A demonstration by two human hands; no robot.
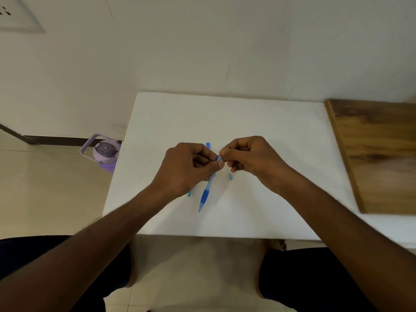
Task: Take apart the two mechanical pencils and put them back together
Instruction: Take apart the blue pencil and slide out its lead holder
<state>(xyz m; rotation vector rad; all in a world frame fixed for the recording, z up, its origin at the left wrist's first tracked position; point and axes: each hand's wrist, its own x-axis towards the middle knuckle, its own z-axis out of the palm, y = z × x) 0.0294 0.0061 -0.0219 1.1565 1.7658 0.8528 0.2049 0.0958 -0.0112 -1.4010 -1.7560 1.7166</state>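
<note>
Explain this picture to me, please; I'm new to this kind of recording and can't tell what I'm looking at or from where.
There is no machine here. A person wears a camera on the head, so the single picture looks forward and down over their own two bare arms. They sit at a white rectangular table. The left hand holds the blue translucent mechanical pencil by its upper part, tip pointing towards the person. The right hand pinches something at the pencil's top end; what exactly is hidden by the fingers. On the table lie a small blue loose piece and another blue part beyond the hands. A teal tip shows under the left wrist. A lilac water bottle stands on the floor.
</note>
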